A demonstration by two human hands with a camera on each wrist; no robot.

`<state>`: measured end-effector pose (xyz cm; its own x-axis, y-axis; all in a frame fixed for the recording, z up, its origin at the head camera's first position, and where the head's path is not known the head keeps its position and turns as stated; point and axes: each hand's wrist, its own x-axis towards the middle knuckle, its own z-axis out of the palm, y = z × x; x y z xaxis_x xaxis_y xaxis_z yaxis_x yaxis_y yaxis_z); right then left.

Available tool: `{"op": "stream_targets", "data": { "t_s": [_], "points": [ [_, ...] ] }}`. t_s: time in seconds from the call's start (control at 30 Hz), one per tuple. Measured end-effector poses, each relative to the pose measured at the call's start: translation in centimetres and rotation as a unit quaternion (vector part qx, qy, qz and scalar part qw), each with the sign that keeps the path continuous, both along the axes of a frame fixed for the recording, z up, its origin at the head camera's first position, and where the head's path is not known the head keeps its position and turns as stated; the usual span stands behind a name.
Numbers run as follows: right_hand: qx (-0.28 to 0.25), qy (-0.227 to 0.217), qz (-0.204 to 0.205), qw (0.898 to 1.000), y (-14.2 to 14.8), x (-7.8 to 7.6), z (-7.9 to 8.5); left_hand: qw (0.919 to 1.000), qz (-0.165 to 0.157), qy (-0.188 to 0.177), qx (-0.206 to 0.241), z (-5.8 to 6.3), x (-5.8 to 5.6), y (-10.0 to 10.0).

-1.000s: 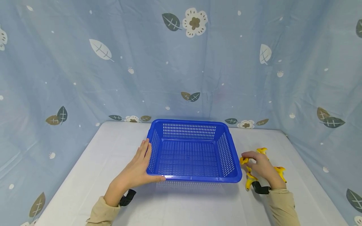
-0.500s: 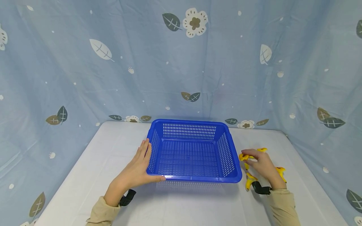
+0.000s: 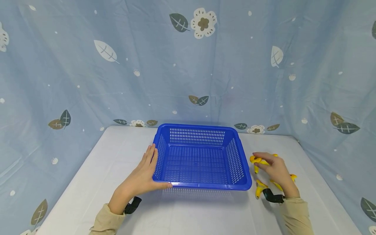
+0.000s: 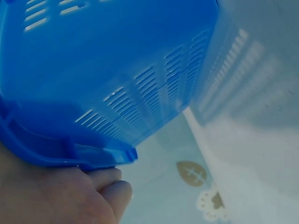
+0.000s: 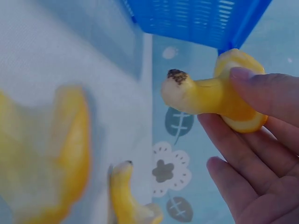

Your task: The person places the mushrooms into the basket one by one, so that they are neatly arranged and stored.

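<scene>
**Your right hand [image 3: 276,168] pinches a yellow piece [image 3: 256,160] just outside the blue basket [image 3: 205,186]**

In the head view, your left hand [image 3: 141,174] rests on the basket's left front corner, fingers straight along the side and thumb along the front rim. The held piece is near the basket's right side. Other yellow pieces [image 3: 259,190] lie on the white table [image 3: 188,215] around your right hand and wrist.

In the left wrist view, your hand touches the basket's rim, near its slotted wall.

In the right wrist view, your thumb and fingers grip the piece; its narrow end has a dark brown tip, its other end flares.
</scene>
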<state>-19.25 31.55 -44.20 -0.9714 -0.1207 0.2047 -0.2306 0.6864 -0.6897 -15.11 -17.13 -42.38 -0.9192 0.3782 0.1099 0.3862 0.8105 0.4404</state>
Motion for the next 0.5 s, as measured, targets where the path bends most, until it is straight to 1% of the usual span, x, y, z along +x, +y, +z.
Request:
{"op": "stream_targets", "data": {
  "t_s": [0.17,0.3,0.5],
  "points": [
    [0.012,0.031,-0.002,0.999,-0.1,0.2,0.9,1.0,-0.002,-0.004,-0.003,-0.1,0.0,0.0],
    [0.011,0.049,0.0,0.999,-0.1,0.3,2.1,1.0,-0.002,-0.004,-0.004,-0.1,0.0,0.0],
    [-0.006,0.037,0.006,0.999,-0.1,0.3,4.1,1.0,-0.001,-0.006,-0.002,0.1,0.0,0.1]
  ]
}}
